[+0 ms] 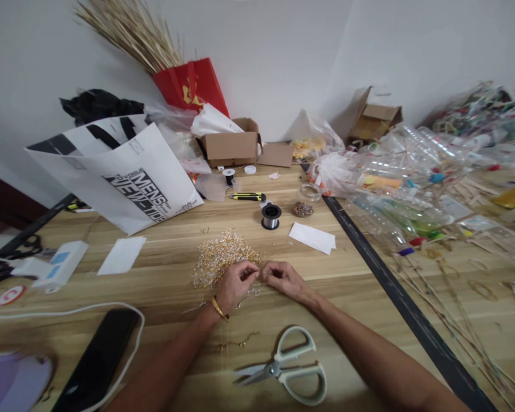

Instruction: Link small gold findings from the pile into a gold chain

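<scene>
Beads: gold and clear, heaped on the table, mid-view; a loose strand lies below the fingers.
Left hand: at the heap's near right edge, thumb and fingertips pinched together; I cannot tell what is between them; a bangle rings the wrist.
Right hand: just beside the left, likewise pinched; its hold is too small to make out.
Scissors: nearer the person, between the forearms, blades slightly parted, pointing left; a short chain lies near the tips.
Spool: beyond the hands; the jar stands to its right, the knife behind.
Phone: left of the left forearm.
</scene>
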Action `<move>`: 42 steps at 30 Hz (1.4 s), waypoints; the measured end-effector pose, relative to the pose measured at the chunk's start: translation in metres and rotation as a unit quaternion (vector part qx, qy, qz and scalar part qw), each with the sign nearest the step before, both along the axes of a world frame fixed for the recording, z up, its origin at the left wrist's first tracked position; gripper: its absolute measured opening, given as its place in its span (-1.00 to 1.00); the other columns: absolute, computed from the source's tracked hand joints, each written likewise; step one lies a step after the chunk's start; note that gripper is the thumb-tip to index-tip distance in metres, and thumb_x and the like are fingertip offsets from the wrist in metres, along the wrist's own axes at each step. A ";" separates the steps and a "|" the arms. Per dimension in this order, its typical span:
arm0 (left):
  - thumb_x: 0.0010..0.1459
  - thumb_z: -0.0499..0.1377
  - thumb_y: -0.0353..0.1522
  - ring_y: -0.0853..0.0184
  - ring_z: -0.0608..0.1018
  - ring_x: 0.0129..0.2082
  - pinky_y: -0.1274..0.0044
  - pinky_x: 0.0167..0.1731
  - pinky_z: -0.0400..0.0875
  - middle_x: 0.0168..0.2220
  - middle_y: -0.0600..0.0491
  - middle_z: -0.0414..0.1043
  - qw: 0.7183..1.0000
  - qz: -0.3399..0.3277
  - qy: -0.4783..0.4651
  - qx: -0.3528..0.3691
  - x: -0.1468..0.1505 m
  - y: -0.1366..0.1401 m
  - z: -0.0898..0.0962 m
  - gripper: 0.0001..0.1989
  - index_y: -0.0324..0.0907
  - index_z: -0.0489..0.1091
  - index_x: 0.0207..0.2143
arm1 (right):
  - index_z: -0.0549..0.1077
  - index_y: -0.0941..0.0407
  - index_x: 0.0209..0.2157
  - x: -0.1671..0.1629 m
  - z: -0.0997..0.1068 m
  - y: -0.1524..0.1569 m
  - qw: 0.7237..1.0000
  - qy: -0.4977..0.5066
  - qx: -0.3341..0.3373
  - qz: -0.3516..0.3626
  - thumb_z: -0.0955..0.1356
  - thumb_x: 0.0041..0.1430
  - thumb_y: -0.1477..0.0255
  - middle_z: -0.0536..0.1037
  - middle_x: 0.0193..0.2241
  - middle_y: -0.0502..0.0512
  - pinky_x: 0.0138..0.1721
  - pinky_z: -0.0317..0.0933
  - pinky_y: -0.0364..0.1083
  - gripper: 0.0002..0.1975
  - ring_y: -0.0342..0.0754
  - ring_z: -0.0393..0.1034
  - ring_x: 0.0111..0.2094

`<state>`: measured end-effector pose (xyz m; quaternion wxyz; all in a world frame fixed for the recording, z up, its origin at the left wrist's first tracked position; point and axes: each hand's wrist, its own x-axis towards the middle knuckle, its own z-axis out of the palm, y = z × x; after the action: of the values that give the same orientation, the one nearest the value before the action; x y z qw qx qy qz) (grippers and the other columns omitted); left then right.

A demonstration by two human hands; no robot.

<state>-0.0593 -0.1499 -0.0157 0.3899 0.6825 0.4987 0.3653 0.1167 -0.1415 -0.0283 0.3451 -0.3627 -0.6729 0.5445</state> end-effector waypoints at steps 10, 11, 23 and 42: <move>-0.03 0.16 -0.42 0.39 0.50 -0.47 0.59 -0.43 0.40 -0.48 0.03 0.48 0.998 -0.006 -0.043 -0.040 -0.001 0.000 0.001 -0.91 -0.25 0.41 -0.42 | 0.37 0.18 -0.50 0.000 -0.001 0.000 1.000 0.007 -0.005 -0.006 0.31 0.06 0.39 0.28 -0.61 -0.07 -0.50 0.00 -0.21 -0.85 -0.19 0.12 -0.56; -0.03 0.16 -0.42 0.39 0.50 -0.48 0.59 -0.43 0.40 -0.48 0.04 0.48 0.998 -0.006 -0.045 -0.043 0.000 0.000 0.001 -0.91 -0.25 0.41 -0.42 | 0.37 0.18 -0.50 -0.001 -0.001 0.000 1.000 0.009 -0.007 -0.006 0.31 0.06 0.40 0.28 -0.62 -0.07 -0.51 -0.01 -0.21 -0.86 -0.20 0.11 -0.56; -0.05 0.18 -0.41 0.40 0.48 -0.49 0.59 -0.45 0.38 -0.50 0.04 0.46 0.997 0.003 -0.054 -0.058 -0.001 0.001 0.002 -0.89 -0.27 0.41 -0.41 | 0.35 0.18 -0.50 -0.001 0.004 -0.001 1.000 0.013 -0.016 -0.012 0.29 0.03 0.45 0.21 -0.65 -0.10 -0.55 -0.08 -0.22 -0.90 -0.22 0.04 -0.59; 0.04 0.15 -0.31 0.40 0.43 -0.50 0.61 -0.47 0.31 -0.53 0.06 0.41 0.998 -0.017 -0.034 -0.051 -0.003 0.001 -0.003 -0.82 -0.27 0.41 -0.45 | 0.35 0.19 -0.49 -0.002 -0.001 -0.001 1.000 0.014 -0.007 -0.004 0.29 0.08 0.44 0.23 -0.63 -0.09 -0.53 -0.06 -0.21 -0.88 -0.22 0.05 -0.57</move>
<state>-0.0626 -0.1489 -0.0185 0.4471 0.6569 0.4917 0.3560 0.1151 -0.1430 -0.0290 0.3543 -0.3601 -0.6624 0.5532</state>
